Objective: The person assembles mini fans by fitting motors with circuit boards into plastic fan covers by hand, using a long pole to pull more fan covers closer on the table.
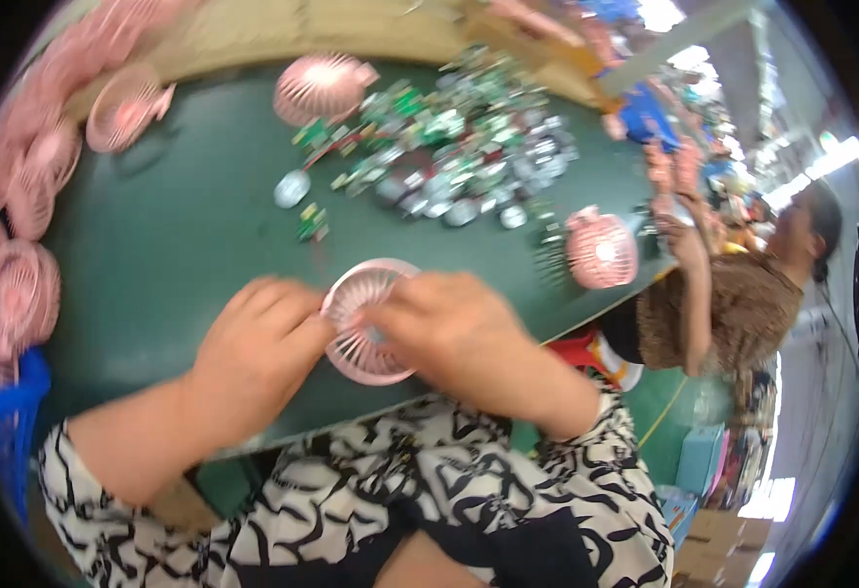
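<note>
A round pink slatted fan housing (363, 365) is held near the table's front edge, its hollow side facing up. My left hand (261, 345) grips its left rim between thumb and fingers. Over the right part of the housing is my right hand (454, 323), somewhat blurred, its fingers closed and reaching into the hollow. Whatever those fingertips pinch is hidden. Just beyond the housing lies a small green circuit board (312, 223), with a round silver disc-shaped part (291, 189) behind it.
A heap of circuit boards and silver parts (469, 137) covers the table's far middle. Pink housings (320, 88) stand at the back, more (601, 250) at right and several along the left edge. A blue basket (8, 416) is at left. A co-worker (733, 304) sits at right.
</note>
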The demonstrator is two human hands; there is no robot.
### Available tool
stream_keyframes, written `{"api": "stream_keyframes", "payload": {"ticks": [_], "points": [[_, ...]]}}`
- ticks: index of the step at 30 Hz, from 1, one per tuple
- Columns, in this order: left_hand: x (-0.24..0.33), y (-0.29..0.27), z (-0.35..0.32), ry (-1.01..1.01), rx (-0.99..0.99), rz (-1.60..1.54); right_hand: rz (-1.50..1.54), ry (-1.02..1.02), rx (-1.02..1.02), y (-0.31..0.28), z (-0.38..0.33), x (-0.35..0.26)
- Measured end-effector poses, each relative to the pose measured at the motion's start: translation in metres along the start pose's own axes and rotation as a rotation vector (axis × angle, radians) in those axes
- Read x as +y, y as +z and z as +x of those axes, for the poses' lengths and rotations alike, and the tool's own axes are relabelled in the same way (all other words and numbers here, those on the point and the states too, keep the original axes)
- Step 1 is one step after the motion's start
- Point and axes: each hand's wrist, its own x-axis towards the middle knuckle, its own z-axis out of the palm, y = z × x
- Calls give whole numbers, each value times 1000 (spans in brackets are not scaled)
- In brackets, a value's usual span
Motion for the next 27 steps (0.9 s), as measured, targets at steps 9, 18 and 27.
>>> {"api": "stream_keyframes", "payload": {"ticks": [9, 18, 27], "points": [[-5, 6, 2, 40, 85, -58, 248, 98, 1, -7, 10, 7], [-7, 7, -2, 40, 90, -39, 49, 30, -62, -10, 17, 2], [-8, 12, 0, 66, 97, 93, 112, -123, 65, 1, -14, 11]]}}
